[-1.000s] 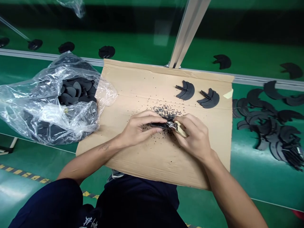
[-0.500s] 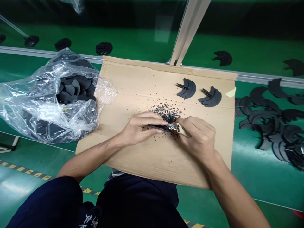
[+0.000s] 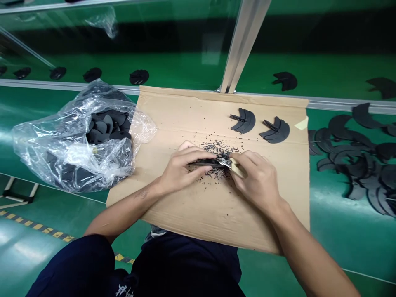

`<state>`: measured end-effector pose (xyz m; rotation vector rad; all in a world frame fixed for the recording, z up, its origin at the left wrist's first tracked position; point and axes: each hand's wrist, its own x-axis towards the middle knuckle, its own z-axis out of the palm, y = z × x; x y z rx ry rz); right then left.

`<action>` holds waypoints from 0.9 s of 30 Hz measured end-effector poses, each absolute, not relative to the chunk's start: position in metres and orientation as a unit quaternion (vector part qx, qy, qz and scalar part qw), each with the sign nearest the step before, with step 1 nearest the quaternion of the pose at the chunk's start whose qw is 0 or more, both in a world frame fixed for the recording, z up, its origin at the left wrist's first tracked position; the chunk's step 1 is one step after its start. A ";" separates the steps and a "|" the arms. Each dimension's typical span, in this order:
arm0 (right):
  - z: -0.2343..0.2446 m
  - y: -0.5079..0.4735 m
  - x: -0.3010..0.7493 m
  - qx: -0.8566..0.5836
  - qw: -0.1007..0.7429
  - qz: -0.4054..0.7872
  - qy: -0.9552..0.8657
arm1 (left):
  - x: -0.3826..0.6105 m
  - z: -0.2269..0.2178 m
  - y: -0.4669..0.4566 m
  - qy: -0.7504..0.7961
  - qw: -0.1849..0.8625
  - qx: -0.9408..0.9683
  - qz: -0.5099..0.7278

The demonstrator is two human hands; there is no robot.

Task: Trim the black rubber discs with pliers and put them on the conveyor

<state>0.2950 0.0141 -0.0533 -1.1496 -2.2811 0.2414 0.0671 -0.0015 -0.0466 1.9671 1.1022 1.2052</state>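
Observation:
My left hand (image 3: 182,169) is shut on a thin black rubber-like piece (image 3: 204,163), which shows only as a narrow strip past the fingers. My right hand (image 3: 255,181) grips small cutters (image 3: 230,164) with a beige handle and a metal head, set against the end of that piece. Both hands are just above a flattened cardboard sheet (image 3: 192,218). A scatter of black crumbs (image 3: 218,147) lies beneath and beyond them. Two black crescent-shaped pieces (image 3: 244,121) (image 3: 274,130) lie on the cardboard, beyond my right hand.
A clear plastic bag (image 3: 40,144) stuffed with black pieces lies left of the cardboard. A heap of black crescents (image 3: 349,161) sits on the green belt at right. An aluminium rail (image 3: 340,103) and upright (image 3: 244,45) stand beyond, with more crescents past the rail.
My hands keep their hold on the piece and cutters. The whole scene sits slightly lower in view, because the camera has shifted.

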 end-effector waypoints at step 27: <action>-0.046 0.017 0.299 -0.359 0.315 0.036 -0.878 | 0.066 -0.048 -0.006 0.340 0.320 0.759 0.453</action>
